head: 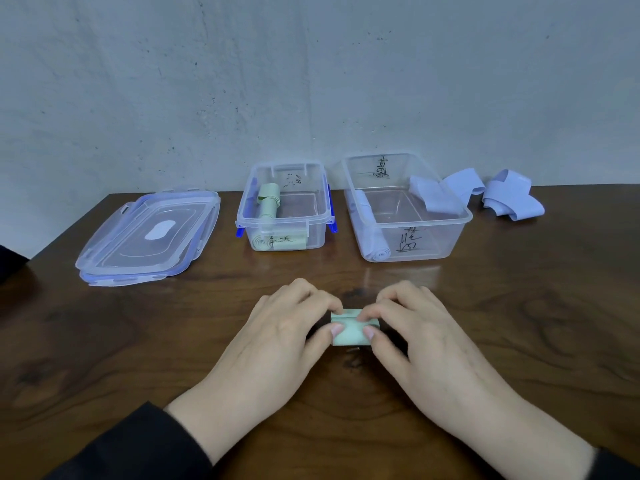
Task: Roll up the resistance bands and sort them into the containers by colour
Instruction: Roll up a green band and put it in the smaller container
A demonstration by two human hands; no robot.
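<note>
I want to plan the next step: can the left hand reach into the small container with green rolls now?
Probably yes, once free. The small container stands open, its lid aside, bare table between. But the left hand now pinches the green band together with the right hand.

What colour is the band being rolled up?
Pale green band, seen in the head view.

Two bare hands are seen, the left hand [277,337] and the right hand [420,341], with no rings or watch. Behind each wrist a black long sleeve [138,445] is worn, plain and unmarked. Short, unpainted nails are shown.
</note>
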